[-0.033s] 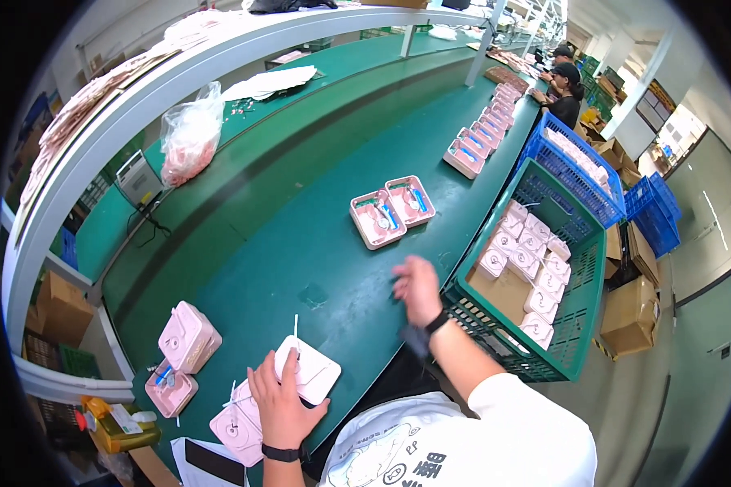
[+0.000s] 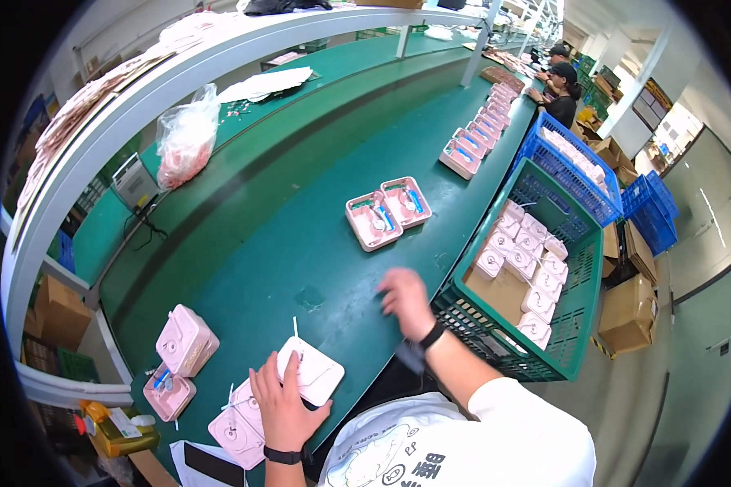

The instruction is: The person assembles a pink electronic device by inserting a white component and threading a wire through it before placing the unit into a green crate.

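Observation:
My left hand (image 2: 288,410) lies with its fingers spread across the corner of a flat, pale pink plastic case (image 2: 313,372) with rounded corners. A short white stick juts from the case's far edge. Under and beside that hand are more pink cases (image 2: 237,438). My right hand (image 2: 408,302), slightly blurred, hovers over the green table with fingers loosely bent and apart, nothing visible in them. Beyond it, two open pink cases (image 2: 375,221) stand side by side, with blue cylinders and wires inside. At the left, a closed pink case (image 2: 185,339) leans on an open one (image 2: 169,396).
A green crate (image 2: 581,325) holding several closed pink cases stands at the table's right edge, a blue crate (image 2: 605,199) behind it. A row of open pink cases (image 2: 460,162) runs toward two people (image 2: 562,93). A yellow bottle (image 2: 122,430) and dark phone-like slab (image 2: 213,464) sit lower left.
My right hand has moved a little nearer to me and to the left. My left hand stays on the pink case. The whole view has shifted very slightly.

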Demonstrator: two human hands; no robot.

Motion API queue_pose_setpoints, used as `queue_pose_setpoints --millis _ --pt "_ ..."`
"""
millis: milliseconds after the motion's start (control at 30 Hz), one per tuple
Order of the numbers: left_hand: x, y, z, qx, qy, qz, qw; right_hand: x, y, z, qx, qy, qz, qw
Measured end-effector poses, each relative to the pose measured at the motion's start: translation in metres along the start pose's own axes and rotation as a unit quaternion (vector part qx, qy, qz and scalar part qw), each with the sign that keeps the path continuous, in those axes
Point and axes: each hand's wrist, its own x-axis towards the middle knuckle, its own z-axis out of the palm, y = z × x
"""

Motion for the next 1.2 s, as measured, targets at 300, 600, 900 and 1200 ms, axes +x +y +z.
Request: queue_pose_setpoints --millis 300,600,900,1200 --pt "0.005 0.026 0.02 -0.038 0.005 0.046 0.998 -0.081 -0.018 0.067 -0.39 -0.293 -0.218 0.845" --pt "0.005 0.027 0.027 -0.066 0.045 0.036 0.996 -0.088 -0.021 0.067 -0.292 -0.322 -0.317 0.843" --pt "0.01 0.031 0.03 -0.019 0.05 0.054 0.997 -0.116 -0.021 0.068 -0.298 -0.253 -0.209 0.897" --pt "0.005 0.027 0.035 -0.01 0.056 0.05 0.997 -0.113 -0.006 0.073 -0.312 -0.258 -0.275 0.872"
